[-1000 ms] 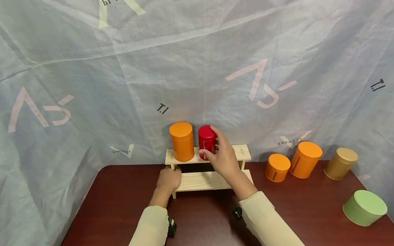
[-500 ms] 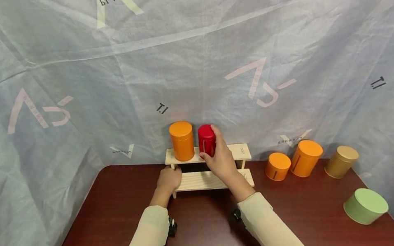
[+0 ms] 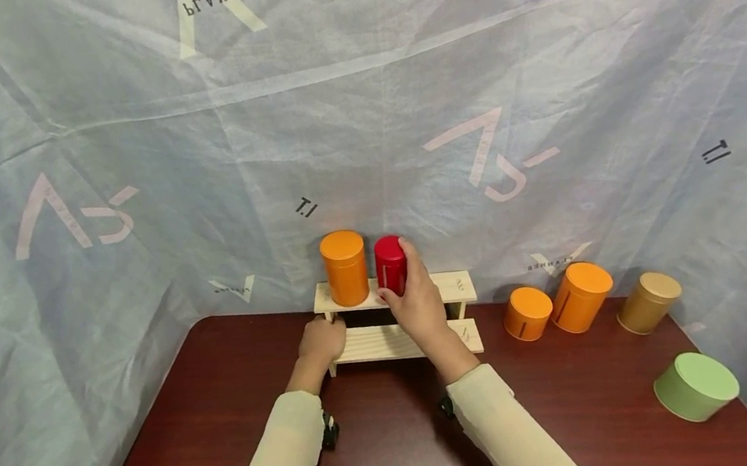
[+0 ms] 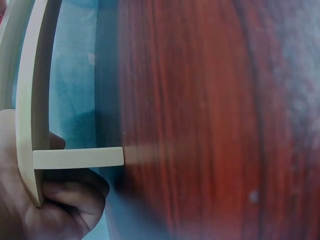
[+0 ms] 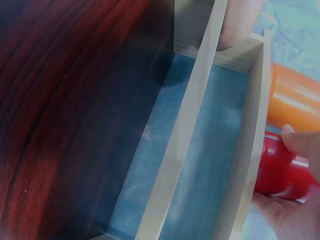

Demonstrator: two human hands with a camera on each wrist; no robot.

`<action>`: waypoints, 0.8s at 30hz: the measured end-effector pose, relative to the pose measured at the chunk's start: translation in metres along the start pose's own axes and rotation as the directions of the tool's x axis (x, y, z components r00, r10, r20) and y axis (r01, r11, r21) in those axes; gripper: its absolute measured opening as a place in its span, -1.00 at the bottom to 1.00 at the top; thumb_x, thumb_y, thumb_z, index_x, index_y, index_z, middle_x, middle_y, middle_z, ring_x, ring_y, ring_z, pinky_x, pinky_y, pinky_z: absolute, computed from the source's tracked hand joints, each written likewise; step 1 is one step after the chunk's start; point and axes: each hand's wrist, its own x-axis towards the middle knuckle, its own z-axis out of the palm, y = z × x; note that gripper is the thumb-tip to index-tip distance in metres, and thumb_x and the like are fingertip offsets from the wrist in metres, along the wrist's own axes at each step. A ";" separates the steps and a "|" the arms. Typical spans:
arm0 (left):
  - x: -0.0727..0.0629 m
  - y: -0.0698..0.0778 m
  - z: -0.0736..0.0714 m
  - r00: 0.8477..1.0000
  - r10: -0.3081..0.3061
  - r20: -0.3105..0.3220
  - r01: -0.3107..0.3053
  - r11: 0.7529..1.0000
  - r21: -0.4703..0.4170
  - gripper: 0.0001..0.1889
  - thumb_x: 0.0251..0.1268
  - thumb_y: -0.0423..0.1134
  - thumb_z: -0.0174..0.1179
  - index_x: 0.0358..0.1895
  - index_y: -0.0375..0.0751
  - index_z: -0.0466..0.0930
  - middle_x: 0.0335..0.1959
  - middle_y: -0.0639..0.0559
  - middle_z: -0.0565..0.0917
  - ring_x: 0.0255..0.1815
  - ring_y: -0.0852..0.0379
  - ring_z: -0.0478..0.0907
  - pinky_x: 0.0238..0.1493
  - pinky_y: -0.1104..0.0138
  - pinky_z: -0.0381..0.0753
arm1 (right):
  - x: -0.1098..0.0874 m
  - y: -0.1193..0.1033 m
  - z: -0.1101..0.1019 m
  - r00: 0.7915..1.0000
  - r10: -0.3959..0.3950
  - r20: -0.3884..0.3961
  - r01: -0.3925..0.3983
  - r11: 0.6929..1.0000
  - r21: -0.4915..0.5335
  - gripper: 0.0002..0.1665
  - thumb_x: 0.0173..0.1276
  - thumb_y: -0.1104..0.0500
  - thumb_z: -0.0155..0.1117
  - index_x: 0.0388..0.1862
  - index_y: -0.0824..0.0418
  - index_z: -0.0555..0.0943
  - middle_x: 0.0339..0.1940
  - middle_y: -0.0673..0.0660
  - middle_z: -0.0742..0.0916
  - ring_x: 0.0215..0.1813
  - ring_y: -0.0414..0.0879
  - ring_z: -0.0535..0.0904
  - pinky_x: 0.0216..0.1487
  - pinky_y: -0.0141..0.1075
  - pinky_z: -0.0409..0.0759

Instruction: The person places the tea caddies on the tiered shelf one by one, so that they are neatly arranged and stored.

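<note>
A two-step wooden rack (image 3: 381, 342) stands at the back of the table. On its upper step a tall orange tin (image 3: 346, 272) stands upright at the left, with a smaller red tin (image 3: 389, 261) to its right. My right hand (image 3: 419, 302) holds the red tin between thumb and fingers; the right wrist view shows the tin (image 5: 285, 167) at the upper board. At the rack's left end my left hand (image 3: 322, 340) grips the side, and in the left wrist view its curled fingers (image 4: 75, 197) lie around the wooden leg (image 4: 80, 158).
To the right on the dark red table (image 3: 385, 428) stand a short orange tin (image 3: 528, 315), a taller orange tin (image 3: 582, 298), a gold tin (image 3: 648, 303) and a wide green tin (image 3: 695, 387). A grey fabric sheet (image 3: 359, 124) hangs close behind the rack.
The right hand has shifted slightly left around the red tin, which stays at nearly the same place on the upper step. The left hand keeps its hold on the rack.
</note>
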 end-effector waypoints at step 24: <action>-0.001 -0.001 0.001 1.000 -0.012 0.010 0.012 1.000 -0.029 -0.38 0.68 0.04 -0.21 0.46 -0.37 0.47 0.15 -0.26 0.65 -0.27 -0.07 0.57 -0.24 0.11 0.61 | -0.014 0.012 0.000 0.995 0.050 0.089 -0.063 0.987 0.151 0.43 0.28 0.28 0.56 0.80 0.09 -0.26 0.63 0.33 0.41 0.48 0.27 0.52 0.45 0.13 0.56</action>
